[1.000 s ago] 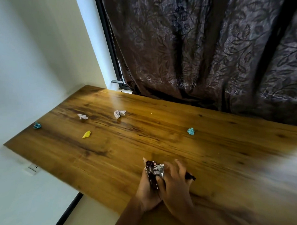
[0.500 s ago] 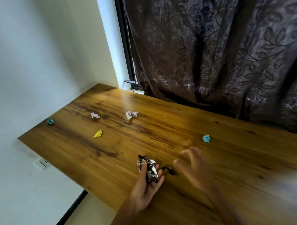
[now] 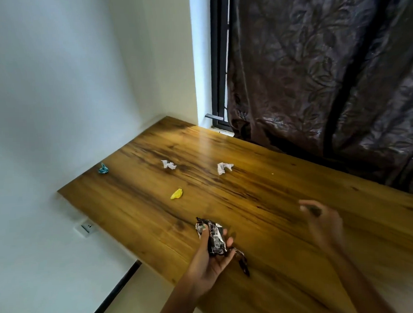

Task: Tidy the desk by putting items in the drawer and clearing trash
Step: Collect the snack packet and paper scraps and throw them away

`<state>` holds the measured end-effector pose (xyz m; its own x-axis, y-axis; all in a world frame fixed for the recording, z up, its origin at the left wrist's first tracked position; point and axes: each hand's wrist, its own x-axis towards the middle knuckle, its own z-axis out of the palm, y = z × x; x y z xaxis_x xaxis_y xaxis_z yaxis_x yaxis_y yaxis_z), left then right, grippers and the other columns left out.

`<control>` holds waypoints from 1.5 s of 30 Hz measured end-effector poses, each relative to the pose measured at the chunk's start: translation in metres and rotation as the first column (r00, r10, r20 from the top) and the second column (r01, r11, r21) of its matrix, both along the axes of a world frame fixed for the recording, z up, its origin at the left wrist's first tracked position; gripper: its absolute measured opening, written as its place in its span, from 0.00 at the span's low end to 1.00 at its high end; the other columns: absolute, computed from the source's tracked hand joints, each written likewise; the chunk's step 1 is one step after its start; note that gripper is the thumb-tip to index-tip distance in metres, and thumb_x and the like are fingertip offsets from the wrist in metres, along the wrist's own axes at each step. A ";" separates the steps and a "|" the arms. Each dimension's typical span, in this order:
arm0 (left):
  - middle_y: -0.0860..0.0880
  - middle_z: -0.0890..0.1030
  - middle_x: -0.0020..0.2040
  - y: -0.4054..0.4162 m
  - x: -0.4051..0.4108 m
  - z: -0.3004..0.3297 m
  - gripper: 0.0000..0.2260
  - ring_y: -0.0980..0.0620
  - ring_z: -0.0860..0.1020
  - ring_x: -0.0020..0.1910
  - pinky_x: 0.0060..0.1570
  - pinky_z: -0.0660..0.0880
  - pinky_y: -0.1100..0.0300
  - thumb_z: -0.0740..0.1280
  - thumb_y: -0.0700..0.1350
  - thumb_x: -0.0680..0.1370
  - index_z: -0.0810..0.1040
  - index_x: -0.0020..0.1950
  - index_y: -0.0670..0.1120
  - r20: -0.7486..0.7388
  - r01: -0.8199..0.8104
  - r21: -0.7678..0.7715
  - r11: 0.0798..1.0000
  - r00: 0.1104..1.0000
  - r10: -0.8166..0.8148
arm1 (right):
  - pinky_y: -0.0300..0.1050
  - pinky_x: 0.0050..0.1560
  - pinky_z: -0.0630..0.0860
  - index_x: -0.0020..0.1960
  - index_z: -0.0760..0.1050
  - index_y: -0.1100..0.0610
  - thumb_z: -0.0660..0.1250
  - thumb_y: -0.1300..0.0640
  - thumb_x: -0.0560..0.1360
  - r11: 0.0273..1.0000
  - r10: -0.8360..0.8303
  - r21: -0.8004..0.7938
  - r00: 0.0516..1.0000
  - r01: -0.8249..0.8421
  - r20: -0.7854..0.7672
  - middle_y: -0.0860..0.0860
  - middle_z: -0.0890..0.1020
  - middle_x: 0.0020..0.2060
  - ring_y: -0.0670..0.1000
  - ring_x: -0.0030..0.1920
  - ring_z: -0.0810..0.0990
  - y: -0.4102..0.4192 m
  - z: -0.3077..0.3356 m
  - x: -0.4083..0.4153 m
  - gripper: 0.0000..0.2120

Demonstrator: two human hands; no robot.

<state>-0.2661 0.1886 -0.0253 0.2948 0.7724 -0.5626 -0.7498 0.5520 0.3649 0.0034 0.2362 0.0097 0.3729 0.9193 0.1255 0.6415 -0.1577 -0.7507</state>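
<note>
On the wooden desk (image 3: 262,201) lie small crumpled papers: a teal one (image 3: 103,169) at the far left edge, two white ones (image 3: 168,164) (image 3: 224,167) and a yellow one (image 3: 177,193). My left hand (image 3: 209,266) holds a crumpled silver-and-dark wrapper (image 3: 214,238) palm up over the desk's near edge, and a dark strip of it (image 3: 243,263) hangs to the right. Blurred, my right hand (image 3: 322,220) hovers low over the desk to the right with its fingers bent. It covers the spot where a teal paper lay.
A dark patterned curtain (image 3: 327,80) hangs along the desk's far edge beside a black window frame (image 3: 217,73). White walls close off the left side, with a wall socket (image 3: 86,227) under the desk edge.
My right hand left the wrapper and swung right, over the teal paper near the middle of the desk. My left hand kept the wrapper. The view panned left.
</note>
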 end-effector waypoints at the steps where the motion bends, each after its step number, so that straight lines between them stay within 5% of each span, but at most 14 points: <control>1: 0.41 0.83 0.47 0.004 -0.006 0.000 0.24 0.48 0.82 0.45 0.55 0.77 0.50 0.62 0.56 0.74 0.77 0.59 0.38 -0.002 0.014 0.008 1.000 1.000 -0.014 | 0.37 0.25 0.65 0.56 0.78 0.53 0.64 0.55 0.77 0.997 0.077 0.016 0.996 -0.076 -0.051 0.45 0.78 0.33 0.46 0.26 0.72 -0.004 0.007 -0.031 0.10; 5: 0.39 0.81 0.56 0.019 -0.027 0.007 0.23 0.46 0.81 0.52 0.54 0.79 0.50 0.60 0.55 0.77 0.76 0.62 0.39 -0.039 0.070 0.050 0.996 0.997 -0.068 | 0.29 0.41 0.74 0.59 0.75 0.43 0.65 0.54 0.76 0.905 0.425 0.026 0.893 -0.426 -0.147 0.37 0.79 0.49 0.37 0.46 0.78 -0.023 0.013 -0.151 0.12; 7: 0.39 0.81 0.57 0.027 -0.043 0.012 0.21 0.47 0.82 0.52 0.47 0.81 0.54 0.58 0.55 0.78 0.76 0.62 0.41 -0.060 0.097 0.101 0.990 0.994 -0.091 | 0.38 0.51 0.75 0.57 0.77 0.47 0.67 0.55 0.75 0.878 0.479 0.014 0.876 -0.479 -0.058 0.42 0.80 0.49 0.42 0.51 0.78 -0.026 0.003 -0.197 0.12; 11: 0.40 0.81 0.57 0.039 -0.083 0.015 0.18 0.49 0.82 0.53 0.44 0.81 0.58 0.58 0.51 0.79 0.77 0.62 0.43 -0.109 0.128 0.158 0.979 0.988 -0.112 | 0.46 0.47 0.66 0.43 0.79 0.52 0.73 0.54 0.68 0.917 0.370 0.093 0.913 -0.389 0.173 0.48 0.80 0.44 0.50 0.50 0.76 -0.023 -0.009 -0.248 0.06; 14: 0.39 0.82 0.54 0.042 -0.110 0.011 0.18 0.48 0.82 0.50 0.43 0.82 0.58 0.61 0.48 0.78 0.75 0.63 0.38 -0.084 0.130 0.133 0.983 0.989 -0.119 | 0.44 0.52 0.59 0.45 0.78 0.48 0.69 0.47 0.70 0.903 0.418 0.006 0.883 -0.430 0.215 0.41 0.74 0.54 0.45 0.60 0.65 -0.013 -0.011 -0.265 0.07; 18: 0.40 0.83 0.50 0.046 -0.133 0.009 0.18 0.49 0.84 0.43 0.42 0.82 0.55 0.66 0.42 0.74 0.76 0.62 0.39 -0.013 0.059 0.100 0.993 0.998 -0.058 | 0.49 0.62 0.64 0.44 0.79 0.46 0.68 0.49 0.72 0.893 0.443 -0.028 0.890 -0.449 -0.108 0.39 0.70 0.53 0.42 0.59 0.63 0.003 -0.005 -0.269 0.03; 21: 0.43 0.82 0.48 0.052 -0.148 0.007 0.18 0.51 0.83 0.38 0.46 0.81 0.50 0.67 0.39 0.71 0.77 0.62 0.40 0.026 0.006 0.052 0.999 1.000 -0.007 | 0.51 0.62 0.68 0.48 0.79 0.48 0.68 0.54 0.73 0.938 0.347 0.041 0.925 -0.345 -0.155 0.42 0.72 0.51 0.44 0.58 0.68 0.029 0.000 -0.263 0.05; 25: 0.43 0.84 0.51 0.063 -0.158 0.003 0.15 0.48 0.84 0.44 0.45 0.82 0.49 0.65 0.38 0.76 0.77 0.62 0.41 0.030 -0.047 0.020 0.999 0.998 0.047 | 0.55 0.63 0.68 0.61 0.73 0.49 0.67 0.55 0.73 0.977 0.215 -0.026 0.974 -0.214 0.072 0.48 0.70 0.61 0.52 0.66 0.65 0.094 0.003 -0.242 0.17; 28: 0.42 0.84 0.53 0.070 -0.161 0.004 0.14 0.47 0.84 0.48 0.45 0.82 0.49 0.64 0.39 0.76 0.76 0.62 0.41 0.027 -0.061 0.019 0.998 0.998 0.060 | 0.63 0.68 0.60 0.70 0.64 0.46 0.66 0.52 0.74 0.966 0.217 -0.196 0.940 -0.168 0.265 0.51 0.56 0.75 0.58 0.74 0.54 0.141 -0.007 -0.227 0.26; 30: 0.42 0.83 0.55 0.073 -0.162 0.005 0.16 0.46 0.84 0.49 0.45 0.82 0.48 0.66 0.39 0.73 0.77 0.61 0.41 0.029 -0.058 0.007 0.998 0.998 0.058 | 0.63 0.68 0.59 0.72 0.63 0.46 0.65 0.50 0.75 0.953 0.231 -0.263 0.921 -0.149 0.313 0.51 0.53 0.76 0.59 0.74 0.53 0.161 -0.018 -0.215 0.26; 34: 0.41 0.82 0.57 0.082 -0.163 0.005 0.18 0.45 0.83 0.51 0.44 0.82 0.48 0.67 0.40 0.71 0.77 0.61 0.41 0.032 -0.037 -0.029 0.999 0.999 0.038 | 0.51 0.61 0.70 0.64 0.74 0.56 0.61 0.58 0.78 0.975 0.193 -0.165 0.930 -0.147 0.311 0.56 0.71 0.66 0.58 0.65 0.69 0.178 -0.037 -0.197 0.14; 38: 0.40 0.82 0.58 0.099 -0.144 0.007 0.17 0.44 0.83 0.52 0.44 0.81 0.49 0.67 0.40 0.73 0.77 0.62 0.41 0.039 0.013 -0.032 0.999 0.999 -0.012 | 0.40 0.43 0.73 0.57 0.78 0.55 0.63 0.59 0.77 0.989 0.146 0.004 0.989 -0.146 0.017 0.53 0.80 0.55 0.50 0.51 0.77 0.158 -0.025 -0.210 0.10; 42: 0.38 0.79 0.61 0.120 -0.107 0.012 0.20 0.42 0.80 0.58 0.47 0.81 0.50 0.67 0.43 0.74 0.73 0.65 0.41 0.047 0.054 -0.006 0.999 0.997 -0.054 | 0.32 0.32 0.75 0.61 0.73 0.44 0.66 0.54 0.76 0.962 0.275 0.080 0.918 -0.263 -0.285 0.40 0.79 0.50 0.39 0.42 0.81 0.105 -0.003 -0.235 0.15; 45: 0.38 0.79 0.61 0.132 -0.084 0.016 0.22 0.45 0.79 0.59 0.47 0.81 0.56 0.66 0.49 0.75 0.73 0.65 0.39 0.016 0.151 0.043 0.988 0.988 -0.152 | 0.36 0.48 0.76 0.62 0.73 0.45 0.62 0.52 0.78 0.940 0.338 0.096 0.934 -0.328 -0.118 0.41 0.79 0.53 0.38 0.51 0.78 0.074 -0.003 -0.247 0.13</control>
<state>-0.3501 0.3205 -0.0090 0.4209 0.7406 -0.5238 -0.6655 0.6445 0.3766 -0.2434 0.3100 0.0067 0.0647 0.9836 0.1685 0.5431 0.1070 -0.8328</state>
